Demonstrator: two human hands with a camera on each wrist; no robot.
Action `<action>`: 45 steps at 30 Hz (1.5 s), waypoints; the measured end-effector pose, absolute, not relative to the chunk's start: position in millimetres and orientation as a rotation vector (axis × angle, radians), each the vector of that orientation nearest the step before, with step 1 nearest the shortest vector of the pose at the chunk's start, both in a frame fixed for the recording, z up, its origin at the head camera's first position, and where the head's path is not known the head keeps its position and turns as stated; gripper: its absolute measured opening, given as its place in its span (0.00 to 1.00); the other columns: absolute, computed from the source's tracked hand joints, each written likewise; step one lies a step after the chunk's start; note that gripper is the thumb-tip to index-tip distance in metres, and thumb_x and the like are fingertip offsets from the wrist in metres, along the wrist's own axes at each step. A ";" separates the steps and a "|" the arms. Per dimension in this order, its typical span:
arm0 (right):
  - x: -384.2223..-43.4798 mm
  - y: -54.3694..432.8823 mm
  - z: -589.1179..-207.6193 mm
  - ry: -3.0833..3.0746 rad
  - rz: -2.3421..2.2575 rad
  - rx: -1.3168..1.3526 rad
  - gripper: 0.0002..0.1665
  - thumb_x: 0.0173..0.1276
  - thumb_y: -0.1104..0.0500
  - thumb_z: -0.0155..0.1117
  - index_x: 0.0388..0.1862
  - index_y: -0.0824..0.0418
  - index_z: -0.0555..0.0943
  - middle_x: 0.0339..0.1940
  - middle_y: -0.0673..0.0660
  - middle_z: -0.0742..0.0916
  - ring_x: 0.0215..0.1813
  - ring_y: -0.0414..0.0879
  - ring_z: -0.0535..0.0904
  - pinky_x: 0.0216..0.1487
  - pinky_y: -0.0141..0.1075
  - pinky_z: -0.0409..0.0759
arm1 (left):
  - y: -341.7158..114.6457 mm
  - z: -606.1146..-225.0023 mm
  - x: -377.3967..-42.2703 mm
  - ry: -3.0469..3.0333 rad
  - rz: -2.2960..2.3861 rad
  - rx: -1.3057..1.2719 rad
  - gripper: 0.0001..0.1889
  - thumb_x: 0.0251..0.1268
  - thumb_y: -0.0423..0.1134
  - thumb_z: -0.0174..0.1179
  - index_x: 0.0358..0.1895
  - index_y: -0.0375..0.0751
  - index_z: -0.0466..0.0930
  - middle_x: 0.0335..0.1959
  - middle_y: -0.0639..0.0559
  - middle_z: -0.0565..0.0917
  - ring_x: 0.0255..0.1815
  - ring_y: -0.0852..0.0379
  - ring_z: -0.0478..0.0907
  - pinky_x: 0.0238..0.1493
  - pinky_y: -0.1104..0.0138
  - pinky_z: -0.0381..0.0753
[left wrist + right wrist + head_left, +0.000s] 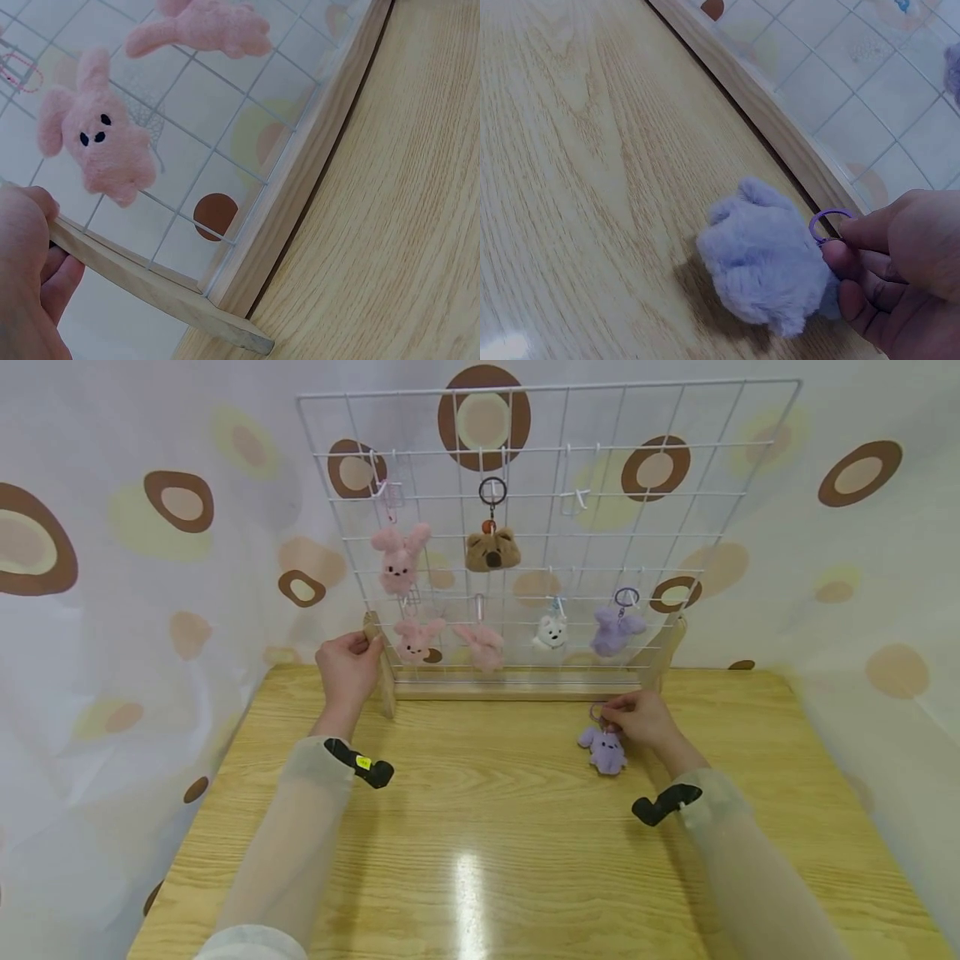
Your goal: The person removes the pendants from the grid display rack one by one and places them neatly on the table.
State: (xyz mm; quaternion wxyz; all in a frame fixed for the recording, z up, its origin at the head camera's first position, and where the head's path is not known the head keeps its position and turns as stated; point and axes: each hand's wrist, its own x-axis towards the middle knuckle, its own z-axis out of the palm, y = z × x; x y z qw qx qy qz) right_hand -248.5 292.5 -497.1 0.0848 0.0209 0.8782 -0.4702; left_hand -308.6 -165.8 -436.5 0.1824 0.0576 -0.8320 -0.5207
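At right hand (639,720), thumb and fingers clamped at purple ring (812,226); plush (606,753) held just below and slightly left of fingertips, long axis near upright, in front of rack (517,692). Table (465,793) contact cannot be told. Right hand nearer; left hand (350,672) well apart, fingers clamped on rack's left post (386,681). Yellow label (363,762) seen on left wrist strap (341,751), writing not legible; no brands found.

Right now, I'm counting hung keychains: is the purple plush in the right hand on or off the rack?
Off the rack: the right hand pinches the purple plush near its ring, which loops over nothing.
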 end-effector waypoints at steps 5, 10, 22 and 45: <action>-248.0 292.8 -496.4 2.619 -1.378 0.065 0.17 0.79 0.64 0.65 0.53 0.81 0.83 0.34 0.64 0.91 0.33 0.45 0.88 0.36 0.33 0.85 | -165.9 -438.1 -308.0 -2.360 -1.457 0.158 0.15 0.75 0.42 0.68 0.51 0.31 0.91 0.42 0.38 0.91 0.43 0.47 0.91 0.43 0.58 0.89; -245.1 295.1 -490.7 2.707 -1.273 0.038 0.17 0.79 0.61 0.65 0.52 0.76 0.85 0.36 0.63 0.91 0.37 0.51 0.87 0.36 0.33 0.83 | -165.6 -438.1 -308.3 -2.356 -1.453 0.160 0.15 0.75 0.41 0.67 0.51 0.31 0.91 0.42 0.38 0.91 0.43 0.47 0.91 0.43 0.59 0.89; -228.3 290.0 -456.9 2.744 -1.319 -0.175 0.15 0.79 0.64 0.65 0.53 0.76 0.85 0.43 0.71 0.90 0.41 0.62 0.89 0.34 0.32 0.84 | -165.9 -437.9 -310.0 -2.344 -1.418 0.134 0.13 0.75 0.40 0.68 0.49 0.32 0.92 0.40 0.39 0.92 0.41 0.48 0.91 0.41 0.59 0.89; -219.7 285.3 -381.5 2.695 -1.589 -0.327 0.14 0.78 0.63 0.67 0.53 0.74 0.86 0.39 0.53 0.92 0.36 0.42 0.89 0.37 0.32 0.86 | -165.0 -437.5 -310.6 -2.350 -1.466 0.160 0.14 0.75 0.40 0.67 0.52 0.30 0.90 0.43 0.38 0.91 0.44 0.48 0.91 0.43 0.62 0.89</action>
